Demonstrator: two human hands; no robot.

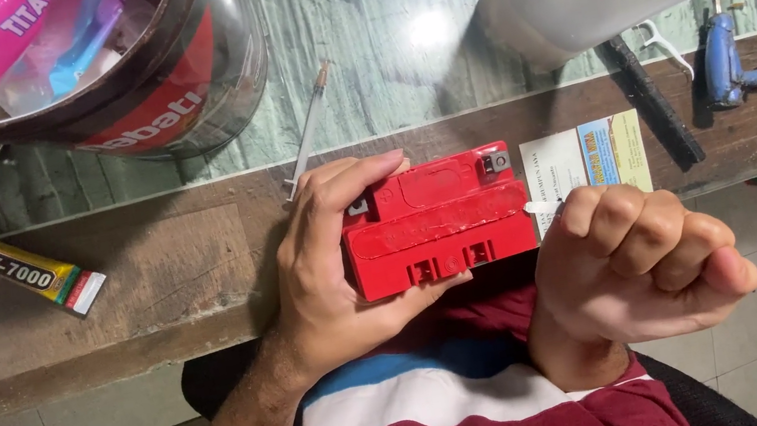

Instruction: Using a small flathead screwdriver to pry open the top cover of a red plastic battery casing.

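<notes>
L hand (332, 271) is clamping red battery (436, 224) on bench (156, 279) edge; R hand (635, 268) is fisting on small white tool (540, 208) at right end. Keeping batt steady, prying slow.

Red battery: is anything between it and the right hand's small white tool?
Nothing visible. The left hand grips the red battery at its left end, clear of the right side. The right hand, a closed fist, holds the small white tool with its tip right at the battery's right edge.
</notes>
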